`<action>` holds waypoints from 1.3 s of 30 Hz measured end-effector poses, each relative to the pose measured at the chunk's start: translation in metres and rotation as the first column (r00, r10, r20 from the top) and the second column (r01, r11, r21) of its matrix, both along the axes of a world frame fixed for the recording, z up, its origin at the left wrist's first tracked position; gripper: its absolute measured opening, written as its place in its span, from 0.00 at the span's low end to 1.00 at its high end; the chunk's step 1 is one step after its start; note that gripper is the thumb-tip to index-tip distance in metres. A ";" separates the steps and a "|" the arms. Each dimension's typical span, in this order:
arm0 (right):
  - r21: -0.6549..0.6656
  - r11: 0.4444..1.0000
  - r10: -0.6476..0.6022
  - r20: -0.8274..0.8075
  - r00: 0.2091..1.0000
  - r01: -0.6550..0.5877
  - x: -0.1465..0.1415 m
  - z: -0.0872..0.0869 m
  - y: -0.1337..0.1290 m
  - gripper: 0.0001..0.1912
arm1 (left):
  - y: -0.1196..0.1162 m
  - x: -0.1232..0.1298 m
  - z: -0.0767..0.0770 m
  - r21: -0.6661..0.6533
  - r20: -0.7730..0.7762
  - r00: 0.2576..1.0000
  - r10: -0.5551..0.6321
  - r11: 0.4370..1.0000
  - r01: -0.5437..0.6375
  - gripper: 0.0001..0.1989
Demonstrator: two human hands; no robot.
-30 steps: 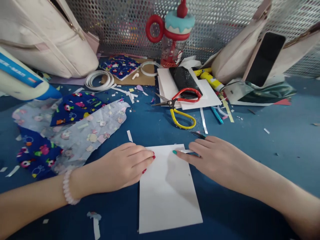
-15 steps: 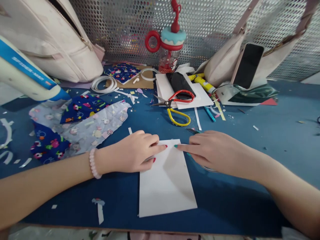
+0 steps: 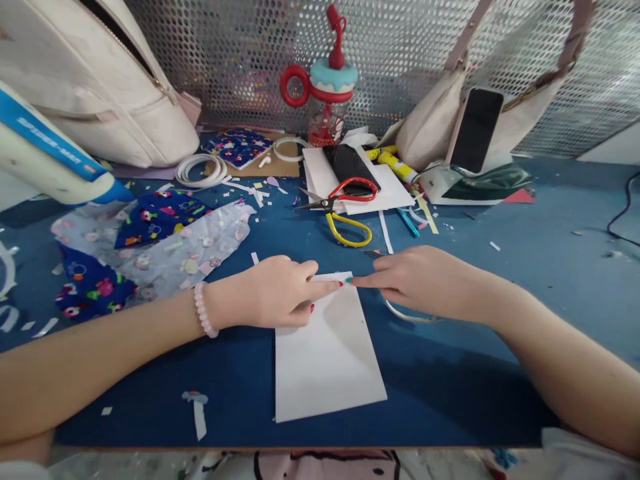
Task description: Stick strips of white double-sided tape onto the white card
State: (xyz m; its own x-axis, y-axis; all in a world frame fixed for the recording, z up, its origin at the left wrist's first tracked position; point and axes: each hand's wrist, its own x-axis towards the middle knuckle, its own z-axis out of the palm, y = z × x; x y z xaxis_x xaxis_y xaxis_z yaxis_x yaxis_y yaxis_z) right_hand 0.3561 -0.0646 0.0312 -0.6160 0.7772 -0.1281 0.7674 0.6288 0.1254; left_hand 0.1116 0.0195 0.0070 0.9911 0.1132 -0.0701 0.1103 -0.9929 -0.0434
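Left hand (image 3: 273, 293): outstretched index had shifted toward upper-right corner of white rectangular card (image 3: 325, 363). Right hand (image 3: 417, 280): index pointed just beside. Both: other fingers curled; holdings were unclear.

A blue crafting table (image 3: 465, 393); the kind of building cannot be told. Scissors (image 3: 327, 204), paper scraps (image 3: 200, 421) and crumpled patterned sheets (image 3: 167, 267) lie scattered across it. A perforated metal screen (image 3: 240, 67) rises along the far side, with a backpack (image 3: 110, 113) at far left and a handbag (image 3: 429, 127) at far right.
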 end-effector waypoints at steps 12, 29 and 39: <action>0.039 0.998 0.037 0.067 0.997 -0.040 -0.003 0.005 -0.007 0.11 | 0.008 0.012 0.003 -0.011 -0.042 0.998 -0.040 0.999 0.039 0.26; -0.082 0.978 -0.185 0.098 0.978 0.193 -0.018 0.008 0.007 0.11 | 0.001 0.007 -0.002 -0.089 0.050 0.956 0.288 0.955 -0.283 0.17; -0.212 0.946 -0.242 0.032 0.970 0.243 -0.029 0.023 0.017 0.11 | -0.010 0.000 0.008 -0.141 0.004 0.907 0.421 0.898 -0.416 0.15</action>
State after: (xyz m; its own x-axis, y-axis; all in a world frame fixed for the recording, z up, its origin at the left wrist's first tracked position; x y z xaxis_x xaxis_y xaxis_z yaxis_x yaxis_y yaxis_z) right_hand 0.3269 -0.0479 0.0545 -0.4109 0.8575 -0.3097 0.8998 0.4360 0.0135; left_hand 0.1114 0.0100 0.0146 0.8562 0.5102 -0.0812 0.5163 -0.8508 0.0978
